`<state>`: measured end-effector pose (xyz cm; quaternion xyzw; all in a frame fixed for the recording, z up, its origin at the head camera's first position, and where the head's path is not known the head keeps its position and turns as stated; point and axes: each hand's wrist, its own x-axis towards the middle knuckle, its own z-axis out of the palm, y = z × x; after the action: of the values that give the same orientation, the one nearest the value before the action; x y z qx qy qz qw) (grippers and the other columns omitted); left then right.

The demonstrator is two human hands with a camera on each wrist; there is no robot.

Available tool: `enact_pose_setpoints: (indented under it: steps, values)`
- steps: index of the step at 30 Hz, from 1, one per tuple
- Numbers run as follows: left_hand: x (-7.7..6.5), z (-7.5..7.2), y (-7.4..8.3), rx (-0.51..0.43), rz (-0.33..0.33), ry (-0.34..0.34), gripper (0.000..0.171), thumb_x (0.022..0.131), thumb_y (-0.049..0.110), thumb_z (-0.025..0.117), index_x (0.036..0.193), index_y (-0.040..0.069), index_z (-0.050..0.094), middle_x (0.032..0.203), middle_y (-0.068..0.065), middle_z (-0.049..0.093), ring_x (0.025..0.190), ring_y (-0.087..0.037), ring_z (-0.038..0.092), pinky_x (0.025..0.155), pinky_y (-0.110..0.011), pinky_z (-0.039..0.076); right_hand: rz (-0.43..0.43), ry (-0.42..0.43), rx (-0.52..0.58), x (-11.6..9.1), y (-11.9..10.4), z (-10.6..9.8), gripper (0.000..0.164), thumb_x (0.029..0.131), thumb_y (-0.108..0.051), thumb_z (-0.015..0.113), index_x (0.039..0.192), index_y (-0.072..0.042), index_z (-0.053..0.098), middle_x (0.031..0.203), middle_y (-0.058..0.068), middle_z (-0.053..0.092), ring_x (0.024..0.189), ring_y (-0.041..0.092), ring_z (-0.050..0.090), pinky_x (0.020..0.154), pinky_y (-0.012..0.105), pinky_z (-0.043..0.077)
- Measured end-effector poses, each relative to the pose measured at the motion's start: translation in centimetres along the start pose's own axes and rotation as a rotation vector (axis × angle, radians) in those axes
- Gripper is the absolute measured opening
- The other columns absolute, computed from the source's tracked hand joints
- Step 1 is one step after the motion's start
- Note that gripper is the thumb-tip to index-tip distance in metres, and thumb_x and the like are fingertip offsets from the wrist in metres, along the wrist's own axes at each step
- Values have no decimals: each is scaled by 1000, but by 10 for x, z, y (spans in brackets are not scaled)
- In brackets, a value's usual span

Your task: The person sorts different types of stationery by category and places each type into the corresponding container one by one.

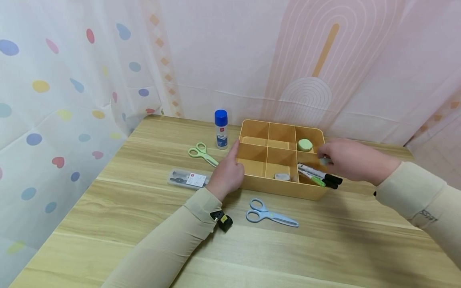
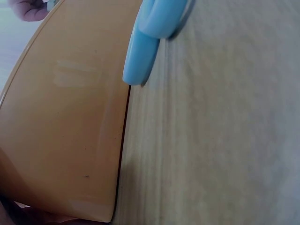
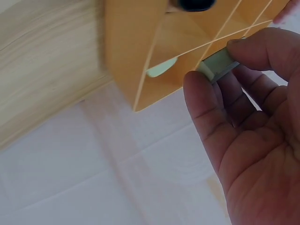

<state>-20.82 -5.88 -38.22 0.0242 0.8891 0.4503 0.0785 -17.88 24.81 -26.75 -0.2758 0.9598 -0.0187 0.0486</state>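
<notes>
A yellow-orange six-compartment organizer box [image 1: 281,187] stands on the table. At its left wall is my left hand [image 1: 227,175], index finger extended along the side up to the rim. My right hand [image 1: 354,158] is over the box's right edge. Between thumb and fingers it pinches a small rectangular block [image 3: 219,64], pale green with a dark side. Below that hand, markers [image 1: 317,173] and a green-and-white pen [image 1: 317,181] lean in the front right compartment. A light green rounded item [image 1: 305,145] lies in the back right compartment, a small whitish block [image 1: 282,177] in the front middle one.
Blue scissors [image 1: 271,215] lie in front of the box. Left of it are a glue bottle [image 1: 221,130] with a blue cap, green scissors [image 1: 203,154] and a clear case [image 1: 187,179] with a compass inside. A patterned curtain [image 1: 223,60] hangs behind the table.
</notes>
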Motion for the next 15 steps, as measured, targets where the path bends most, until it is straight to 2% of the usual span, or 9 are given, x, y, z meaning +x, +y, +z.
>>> enact_pose_setpoints:
  steps: [4, 10, 15]
  values:
    - [0, 0, -1, 2, 1, 1, 75, 104, 11, 39, 171, 31, 13, 175, 0, 28, 156, -32, 39, 126, -57, 34, -6, -4, 17, 8, -9, -2, 16, 88, 0, 73, 87, -12, 63, 83, -1, 54, 75, 15, 46, 67, 31, 42]
    - [0, 0, 1, 4, 14, 7, 75, 104, 11, 39, 171, 31, 13, 175, -1, 29, 155, -33, 39, 125, -58, 34, -5, -31, 19, 20, -26, -6, 10, 90, -4, 76, 98, -10, 71, 94, 3, 64, 81, 17, 58, 74, 37, 56]
    - [-1, 0, 2, -1, 8, 3, 75, 104, 11, 40, 171, 33, 13, 174, -1, 30, 155, -33, 40, 125, -58, 35, -21, -57, 28, 30, -37, -5, 14, 91, 0, 69, 102, -9, 72, 98, 4, 66, 86, 19, 62, 79, 38, 59]
